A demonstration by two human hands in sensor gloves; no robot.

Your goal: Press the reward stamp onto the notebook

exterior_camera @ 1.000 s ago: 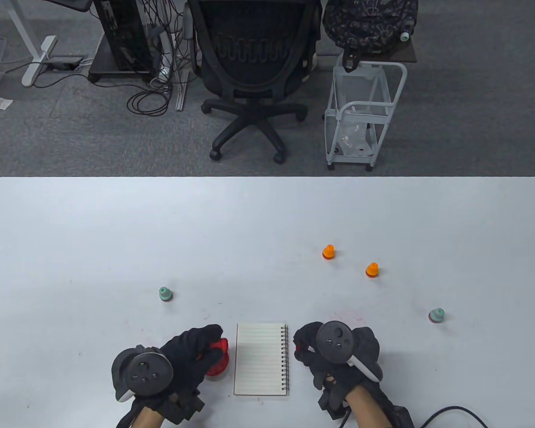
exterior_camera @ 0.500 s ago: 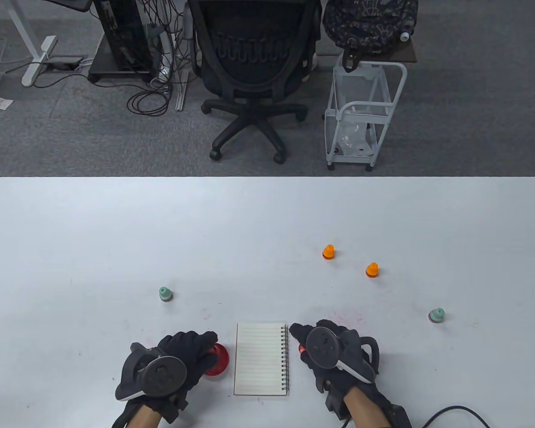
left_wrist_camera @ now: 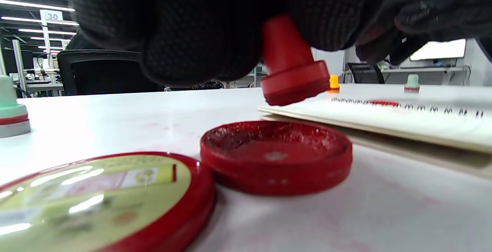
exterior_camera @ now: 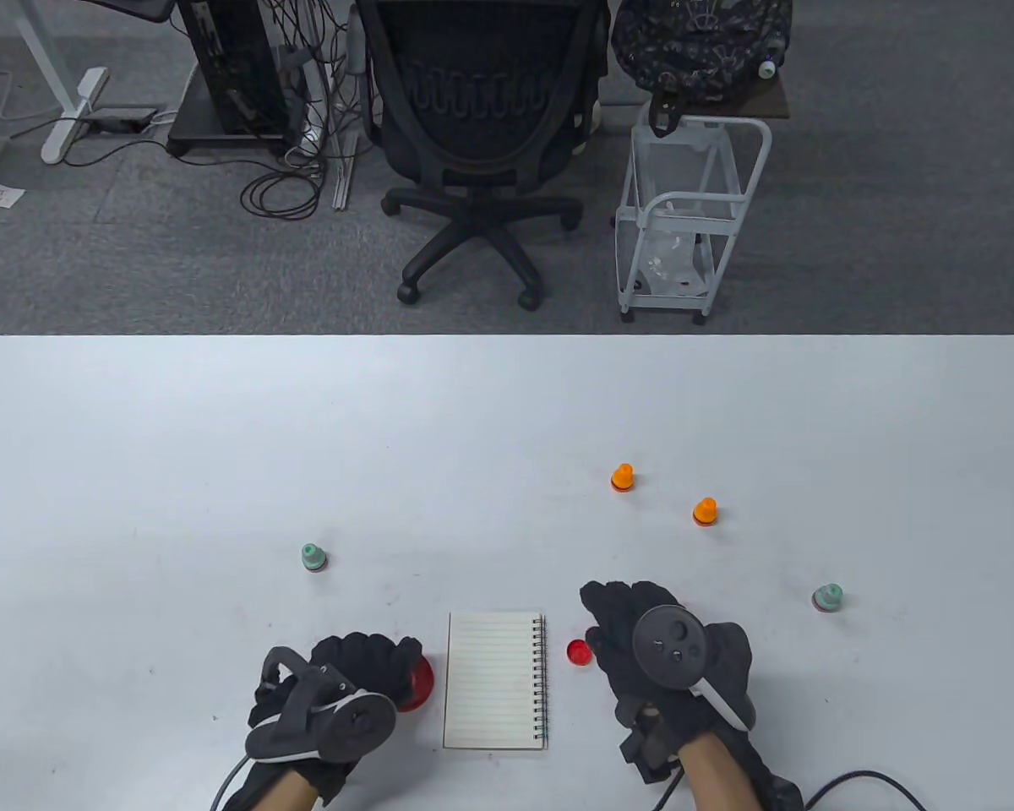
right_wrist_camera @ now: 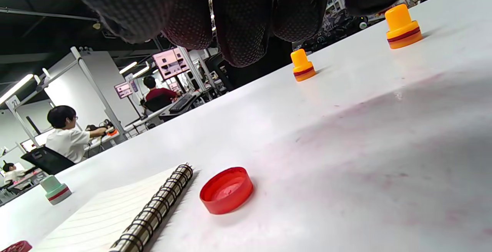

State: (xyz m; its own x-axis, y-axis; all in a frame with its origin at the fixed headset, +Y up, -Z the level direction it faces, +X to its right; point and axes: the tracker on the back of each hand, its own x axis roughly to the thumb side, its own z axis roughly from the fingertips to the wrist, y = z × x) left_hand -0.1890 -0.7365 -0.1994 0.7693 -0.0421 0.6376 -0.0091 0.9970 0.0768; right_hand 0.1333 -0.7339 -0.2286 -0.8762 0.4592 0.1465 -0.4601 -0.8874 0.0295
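Observation:
The lined spiral notebook (exterior_camera: 494, 680) lies open near the table's front edge. Just left of it, my left hand (exterior_camera: 380, 659) pinches a red stamp (left_wrist_camera: 292, 71) by its handle, tilted a little above the open red ink pad (left_wrist_camera: 276, 156). The pad (exterior_camera: 420, 681) peeks out from under the glove in the table view. A small red cap (exterior_camera: 577, 651) lies open side up, right of the notebook's spiral. My right hand (exterior_camera: 621, 612) hovers beside the cap (right_wrist_camera: 226, 189) with relaxed fingers and holds nothing.
The ink pad's labelled lid (left_wrist_camera: 96, 194) lies next to the pad. Two orange stamps (exterior_camera: 623, 478) (exterior_camera: 705, 512) stand at the right middle of the table. One green stamp (exterior_camera: 312, 557) stands left and another (exterior_camera: 826, 598) far right. A cable (exterior_camera: 862, 781) trails behind the right wrist.
My right hand has let go of the red cap beside the notebook and drawn away to the right. My left hand has turned and pulled back slightly over the ink pad.

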